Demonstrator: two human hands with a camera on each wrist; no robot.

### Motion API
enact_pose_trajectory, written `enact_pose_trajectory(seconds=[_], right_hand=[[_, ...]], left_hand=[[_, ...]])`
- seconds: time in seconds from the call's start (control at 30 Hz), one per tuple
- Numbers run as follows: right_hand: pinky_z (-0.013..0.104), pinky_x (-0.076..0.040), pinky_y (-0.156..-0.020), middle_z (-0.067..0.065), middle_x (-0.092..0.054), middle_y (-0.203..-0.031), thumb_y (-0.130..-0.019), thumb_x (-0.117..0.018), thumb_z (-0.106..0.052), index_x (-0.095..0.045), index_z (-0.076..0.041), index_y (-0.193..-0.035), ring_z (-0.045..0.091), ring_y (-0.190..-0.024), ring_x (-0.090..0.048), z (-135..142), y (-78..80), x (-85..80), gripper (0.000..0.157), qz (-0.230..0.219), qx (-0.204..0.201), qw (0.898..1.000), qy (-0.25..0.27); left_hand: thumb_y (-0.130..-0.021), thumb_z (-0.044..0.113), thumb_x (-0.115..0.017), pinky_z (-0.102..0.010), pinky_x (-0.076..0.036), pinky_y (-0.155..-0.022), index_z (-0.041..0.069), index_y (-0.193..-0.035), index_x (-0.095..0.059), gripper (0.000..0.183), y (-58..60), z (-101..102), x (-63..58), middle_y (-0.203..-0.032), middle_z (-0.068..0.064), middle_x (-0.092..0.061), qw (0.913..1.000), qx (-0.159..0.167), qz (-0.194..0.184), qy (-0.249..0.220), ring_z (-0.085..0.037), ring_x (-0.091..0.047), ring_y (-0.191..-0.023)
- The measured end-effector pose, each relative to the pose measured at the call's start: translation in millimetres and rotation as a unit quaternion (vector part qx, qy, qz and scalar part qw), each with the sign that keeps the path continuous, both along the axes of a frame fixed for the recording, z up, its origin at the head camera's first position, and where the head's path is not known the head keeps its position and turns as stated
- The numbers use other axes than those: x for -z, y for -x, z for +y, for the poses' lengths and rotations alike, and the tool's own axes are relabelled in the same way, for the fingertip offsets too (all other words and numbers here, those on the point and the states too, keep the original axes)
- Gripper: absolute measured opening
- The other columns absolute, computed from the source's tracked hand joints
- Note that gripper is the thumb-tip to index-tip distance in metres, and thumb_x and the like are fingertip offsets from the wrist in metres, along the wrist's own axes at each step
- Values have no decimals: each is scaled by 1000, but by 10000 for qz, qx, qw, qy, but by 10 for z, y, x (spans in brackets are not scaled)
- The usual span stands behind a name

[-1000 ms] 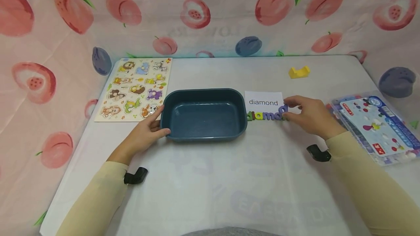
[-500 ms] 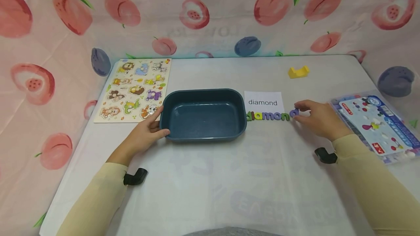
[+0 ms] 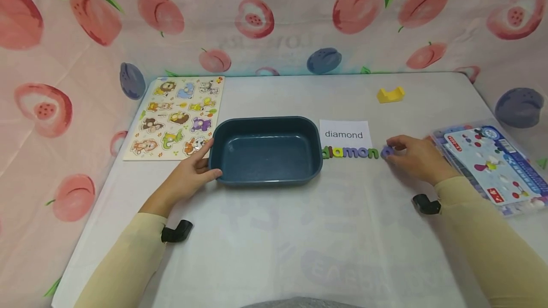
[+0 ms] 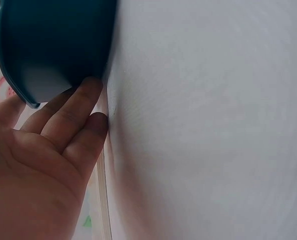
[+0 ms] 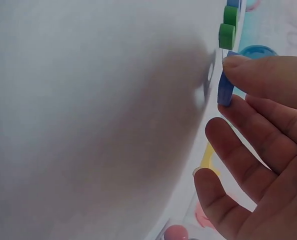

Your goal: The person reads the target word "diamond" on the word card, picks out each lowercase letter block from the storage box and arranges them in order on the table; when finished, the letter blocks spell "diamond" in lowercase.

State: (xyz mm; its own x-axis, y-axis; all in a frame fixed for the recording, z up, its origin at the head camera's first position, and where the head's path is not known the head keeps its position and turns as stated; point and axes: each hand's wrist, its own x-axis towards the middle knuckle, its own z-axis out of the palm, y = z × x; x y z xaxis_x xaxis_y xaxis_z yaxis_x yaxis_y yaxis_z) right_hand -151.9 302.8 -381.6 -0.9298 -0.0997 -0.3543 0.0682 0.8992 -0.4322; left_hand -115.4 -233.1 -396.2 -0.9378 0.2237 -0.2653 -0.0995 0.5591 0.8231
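My left hand (image 3: 190,170) holds the left end of a dark teal plastic bin (image 3: 265,175), thumb at the front corner and fingers along the outer wall. In the left wrist view, fingertips (image 4: 91,90) touch the bin's side low down by the tabletop. My right hand (image 3: 421,158) pinches a purple plastic letter (image 3: 387,151) between thumb and forefinger. Seen edge-on in the right wrist view, that letter (image 5: 225,87) is held near a green letter (image 5: 227,36). A row of coloured letters (image 3: 351,152) reading "diamon" lies below a white card (image 3: 344,127) printed "diamond".
An animal puzzle board (image 3: 173,122) lies at the back left, beside the bin. On the right rests a clear plastic case (image 3: 492,165) with a printed sheet. A small yellow stand (image 3: 390,94) is at the back right. Fruit-print cloth (image 3: 274,13) surrounds the white table (image 3: 274,251).
My right hand has carried the purple letter right, from over the row's end to just beyond the green "n", and lowered it. My left hand stays on the bin.
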Motion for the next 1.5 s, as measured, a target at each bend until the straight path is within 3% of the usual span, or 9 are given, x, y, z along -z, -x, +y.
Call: enact_pose_trajectory(seconds=[0.47,0.8,1.5], right_hand=[[66,-37,-99,30,-56,-129,-97,-65,-21,-53,1,-138,48,-118,-51,-24,23,61,48,248,-238,9993,-135],[66,-37,-100,30,-54,-131,-97,-65,-23,-51,0,-140,48,-117,-50,-59,44,63,50,38,-151,9995,-266],[66,-36,-102,31,-52,-135,-97,-64,-24,-48,-1,-143,49,-122,-48,-54,76,55,53,39,-201,9996,-213]], left_hand=[[-94,29,-74,-55,-39,-106,33,-162,-16,89,-16,1,-3,-142,-28,-51,10000,8,4,-19,-39,-54,-127],[-94,29,-74,-55,-39,-105,33,-162,-16,89,-14,4,-10,-143,-28,-50,10000,3,11,6,-39,-54,-128],[-94,30,-74,-56,-39,-106,34,-162,-16,89,-3,12,-8,-143,-27,-50,10000,-1,1,-24,-39,-54,-128]])
